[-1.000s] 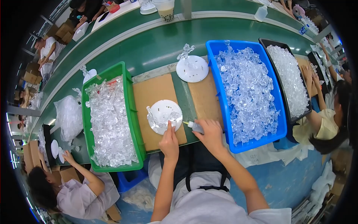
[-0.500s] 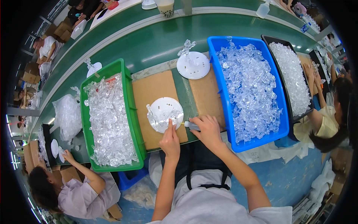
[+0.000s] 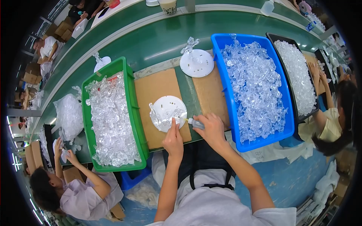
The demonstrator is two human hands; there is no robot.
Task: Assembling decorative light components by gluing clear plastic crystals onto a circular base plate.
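A white round plate (image 3: 164, 103) with small holes lies on the brown cardboard in front of me, carrying a clear plastic piece (image 3: 174, 113). At the plate's near edge is my left hand (image 3: 173, 142), its index finger stretched onto the clear piece and the other fingers curled; the grip is partly hidden. My right hand (image 3: 213, 130) is closed round a small squeeze bottle (image 3: 197, 124) with a thin yellowish nozzle. The bottle lies tilted, its nozzle pointing left at the plate's right edge and the clear piece.
Clear plastic parts fill a green bin (image 3: 130, 101) on the left and a blue bin (image 3: 222, 81) on the right. Beyond stands another white plate (image 3: 201, 67) with a clear figure. A black tray (image 3: 269, 37) adjoins the blue bin. Co-workers sit on both sides.
The view has shifted slightly. My hands keep nearly the same places at the plate, the bottle still in my right hand. The co-worker at left has raised a second hand.
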